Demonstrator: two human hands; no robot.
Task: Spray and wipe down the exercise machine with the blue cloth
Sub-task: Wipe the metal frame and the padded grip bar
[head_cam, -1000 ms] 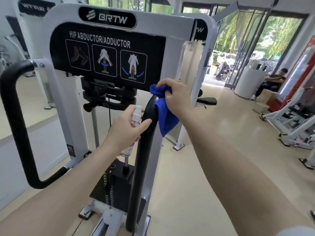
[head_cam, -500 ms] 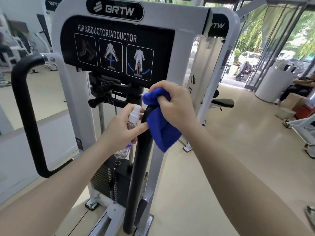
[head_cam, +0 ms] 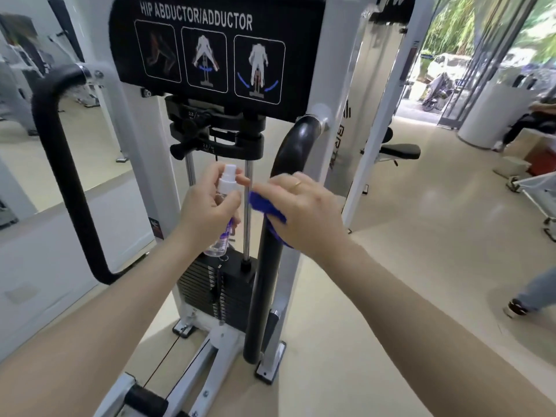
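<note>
Right hand (head_cam: 304, 212) fingers grip blue cloth (head_cam: 266, 210) around black padded bar (head_cam: 267, 266). Left hand (head_cam: 207, 212) fingers grip small clear spray bottle (head_cam: 222, 212). Loose grip: cloth slides off bar. Spray may hit hand.

head view | looks forward-down | close to exercise machine (head_cam: 337, 70) | single view

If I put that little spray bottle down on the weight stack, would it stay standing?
Probably tippy: the spray bottle looks tall and narrow. It seems light, since the left hand holds it easily. Its clear body looks round, so if it falls it would likely roll off the weight stack.
</note>
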